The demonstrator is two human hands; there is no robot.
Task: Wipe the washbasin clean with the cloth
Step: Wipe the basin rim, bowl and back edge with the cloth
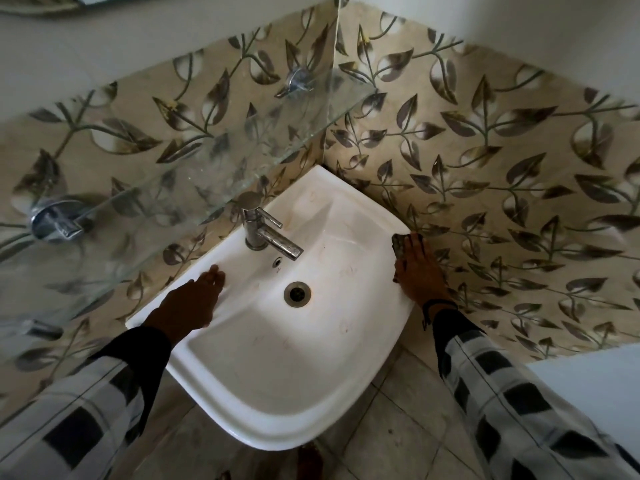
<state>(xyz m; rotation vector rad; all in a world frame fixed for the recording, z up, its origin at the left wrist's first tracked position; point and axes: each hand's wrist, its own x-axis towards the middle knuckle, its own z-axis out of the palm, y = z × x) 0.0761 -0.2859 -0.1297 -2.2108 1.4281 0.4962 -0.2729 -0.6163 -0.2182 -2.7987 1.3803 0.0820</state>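
A white washbasin (263, 386) is fixed in the corner of two leaf-patterned tiled walls, with faint brown stains in its bowl and a round drain (297, 294) in the middle. My right hand (420, 271) presses a dark cloth (398, 244) flat against the basin's right rim, fingers stretched out over it. Most of the cloth is hidden under the hand. My left hand (192, 299) rests on the basin's left rim with fingers extended, holding nothing.
A chrome tap (266, 233) stands at the back of the basin, its spout pointing over the bowl. A glass shelf (194, 174) on chrome brackets juts out above the tap and the left side. Tiled floor lies below; a white surface (588, 382) sits at right.
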